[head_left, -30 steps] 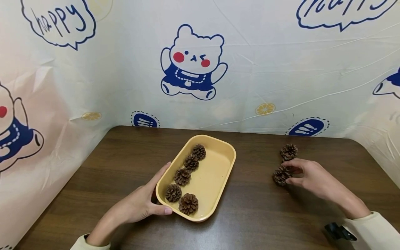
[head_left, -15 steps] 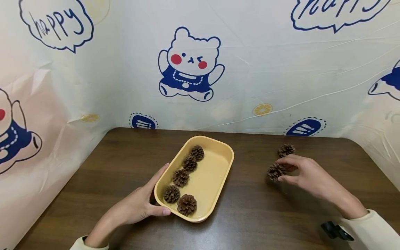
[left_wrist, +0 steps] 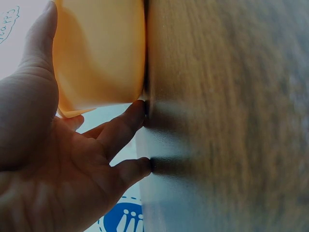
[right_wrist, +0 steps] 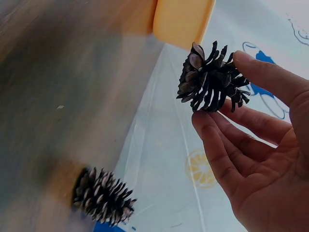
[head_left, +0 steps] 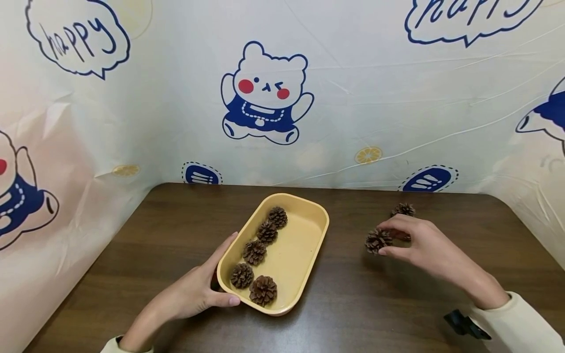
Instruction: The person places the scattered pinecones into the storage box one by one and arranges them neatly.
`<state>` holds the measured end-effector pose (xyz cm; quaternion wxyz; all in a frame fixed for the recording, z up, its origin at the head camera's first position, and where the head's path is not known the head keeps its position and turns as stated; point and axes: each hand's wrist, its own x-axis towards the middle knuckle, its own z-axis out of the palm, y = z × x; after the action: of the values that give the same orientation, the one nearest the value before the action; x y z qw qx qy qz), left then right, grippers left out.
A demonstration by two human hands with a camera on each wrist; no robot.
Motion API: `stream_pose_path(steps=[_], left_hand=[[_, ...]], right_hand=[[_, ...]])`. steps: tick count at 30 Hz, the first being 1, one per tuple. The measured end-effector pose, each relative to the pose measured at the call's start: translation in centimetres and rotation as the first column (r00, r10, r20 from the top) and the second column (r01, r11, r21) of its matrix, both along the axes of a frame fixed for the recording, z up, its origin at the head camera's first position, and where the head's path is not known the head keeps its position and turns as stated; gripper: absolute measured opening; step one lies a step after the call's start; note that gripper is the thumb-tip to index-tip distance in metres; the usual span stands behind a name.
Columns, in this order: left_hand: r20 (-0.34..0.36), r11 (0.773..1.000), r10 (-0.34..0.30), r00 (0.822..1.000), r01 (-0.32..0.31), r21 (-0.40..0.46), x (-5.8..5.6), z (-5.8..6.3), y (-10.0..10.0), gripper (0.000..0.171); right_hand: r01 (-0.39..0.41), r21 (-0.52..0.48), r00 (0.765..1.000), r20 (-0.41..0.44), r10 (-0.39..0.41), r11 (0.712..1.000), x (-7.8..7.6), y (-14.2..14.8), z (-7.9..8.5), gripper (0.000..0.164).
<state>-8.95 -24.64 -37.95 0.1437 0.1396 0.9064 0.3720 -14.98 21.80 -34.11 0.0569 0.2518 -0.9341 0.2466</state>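
My right hand pinches a brown pine cone between thumb and fingertips; in the right wrist view this cone is off the table. Another pine cone lies behind that hand, partly covered by it. To the left, a yellow rectangular tray stands at a slant with several pine cones along its left side and near end. My left hand holds the tray's near left corner, thumb at the near rim and fingers along the left wall. The left wrist view shows its lower fingertips down at the tabletop.
The dark wooden table reaches back to a pale printed curtain, which also closes in both sides. A black strap-like piece sits at the right sleeve.
My right hand has carried the pine cone leftward, away from the other cone and nearer the tray. The left hand keeps its hold on the tray. The head view has shifted slightly.
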Motion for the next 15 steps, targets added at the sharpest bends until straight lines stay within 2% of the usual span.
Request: stream_pose_path(steps=[6,15], left_hand=[[-0.009,1.000,-0.004,1.000,0.004,0.004,0.0,0.0,0.0,0.126],[-0.004,1.000,-0.002,1.000,0.002,0.005,0.0,-0.1,0.0,0.126]], right_hand=[[-0.034,-0.007,0.999,-0.031,0.034,0.999,0.1,-1.2,0.6,0.036],[-0.129,-0.069,0.988,-0.090,0.123,0.989,0.0,-3.3,1.3,0.032]])
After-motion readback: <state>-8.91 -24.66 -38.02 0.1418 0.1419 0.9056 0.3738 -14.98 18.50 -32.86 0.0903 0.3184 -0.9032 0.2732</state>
